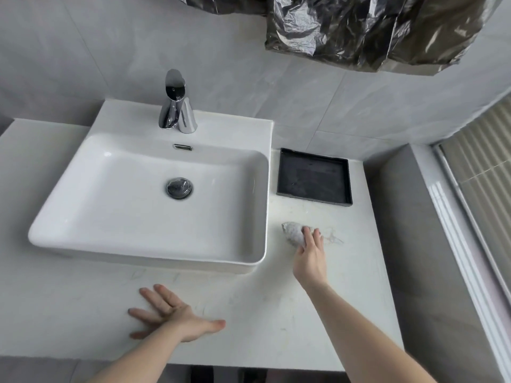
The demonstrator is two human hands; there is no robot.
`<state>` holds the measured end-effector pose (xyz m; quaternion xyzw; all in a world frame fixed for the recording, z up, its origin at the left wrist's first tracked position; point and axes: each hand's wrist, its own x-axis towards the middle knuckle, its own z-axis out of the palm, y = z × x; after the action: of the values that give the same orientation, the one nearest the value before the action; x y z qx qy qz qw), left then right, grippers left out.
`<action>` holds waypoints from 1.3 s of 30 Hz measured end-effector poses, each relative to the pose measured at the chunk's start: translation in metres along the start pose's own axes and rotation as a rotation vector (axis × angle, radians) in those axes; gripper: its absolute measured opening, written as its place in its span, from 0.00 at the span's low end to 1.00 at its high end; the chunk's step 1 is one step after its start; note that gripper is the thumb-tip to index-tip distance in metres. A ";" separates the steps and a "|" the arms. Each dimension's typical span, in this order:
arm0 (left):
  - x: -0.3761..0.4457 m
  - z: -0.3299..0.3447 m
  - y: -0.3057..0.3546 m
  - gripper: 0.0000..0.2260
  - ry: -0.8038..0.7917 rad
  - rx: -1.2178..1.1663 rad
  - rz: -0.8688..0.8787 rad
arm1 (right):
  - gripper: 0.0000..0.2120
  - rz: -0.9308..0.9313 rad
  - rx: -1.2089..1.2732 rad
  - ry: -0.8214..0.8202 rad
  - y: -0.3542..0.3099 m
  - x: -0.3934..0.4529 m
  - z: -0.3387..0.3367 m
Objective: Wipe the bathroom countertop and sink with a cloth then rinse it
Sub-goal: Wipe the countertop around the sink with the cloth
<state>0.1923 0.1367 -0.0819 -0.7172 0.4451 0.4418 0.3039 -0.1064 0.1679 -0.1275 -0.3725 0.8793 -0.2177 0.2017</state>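
While the left hand [171, 313] is lying flat, fingers spread, near the countertop's [345, 286] front edge, the right hand [309, 258] is gripping the cloth [293, 233] beside the sink [249, 244].

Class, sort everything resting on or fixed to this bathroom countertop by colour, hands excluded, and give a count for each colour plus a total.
White: 1, the sink
Black: 1, the tray
Grey: 1, the cloth under the right hand
Chrome: 3, the faucet, the drain plug, the overflow slot
Total: 6
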 end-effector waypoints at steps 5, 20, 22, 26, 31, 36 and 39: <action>-0.003 -0.001 0.001 0.85 -0.022 0.002 0.004 | 0.29 -0.121 -0.253 -0.290 -0.034 -0.002 0.031; 0.005 0.005 0.000 0.85 0.005 -0.007 0.018 | 0.26 0.060 -0.242 -0.004 0.090 0.062 -0.043; 0.004 0.007 -0.002 0.85 0.015 -0.009 0.041 | 0.27 0.079 -0.182 0.051 0.085 0.068 -0.044; 0.004 0.010 -0.004 0.84 0.047 -0.033 0.061 | 0.31 -0.219 -0.159 0.039 0.035 0.067 -0.016; 0.008 0.018 -0.007 0.84 0.094 -0.045 0.087 | 0.32 -0.457 -0.270 -0.196 -0.008 0.070 0.025; 0.012 0.020 -0.008 0.84 0.116 -0.041 0.096 | 0.27 -0.411 -0.275 -0.106 0.036 0.075 0.015; 0.010 0.020 -0.007 0.84 0.120 -0.045 0.106 | 0.27 -0.285 -0.283 -0.033 0.077 0.084 -0.012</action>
<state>0.1938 0.1530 -0.0995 -0.7245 0.4898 0.4234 0.2366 -0.2099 0.1570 -0.1750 -0.5214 0.8361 -0.1122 0.1287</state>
